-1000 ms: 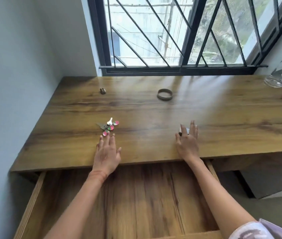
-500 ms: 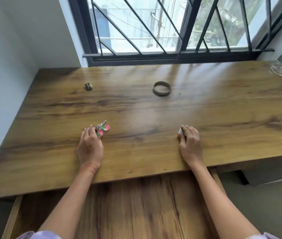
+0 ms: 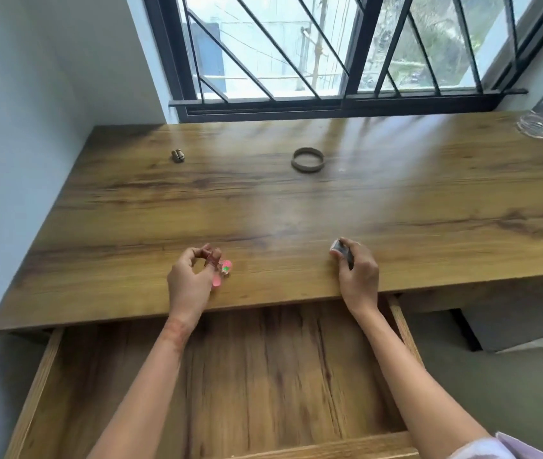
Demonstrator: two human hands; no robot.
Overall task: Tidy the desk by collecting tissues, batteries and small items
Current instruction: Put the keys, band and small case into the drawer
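Hands low at the desk's [image 3: 296, 210] near edge: left hand [image 3: 189, 284] curls shut around the pink-tagged keys [image 3: 222, 271], right hand [image 3: 358, 276] grips a small grey-and-white object [image 3: 339, 250]. Farther back lie a brown ring [image 3: 307, 159] and a small striped piece [image 3: 178, 156]. Drawer [image 3: 247, 376] stands open below.

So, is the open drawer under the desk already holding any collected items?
No, the drawer shows only its bare wooden bottom between the two arms.

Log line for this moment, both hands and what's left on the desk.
left hand: closed on pink keychain | right hand: closed on small grey item | drawer: open | desk: ring, small striped item remain
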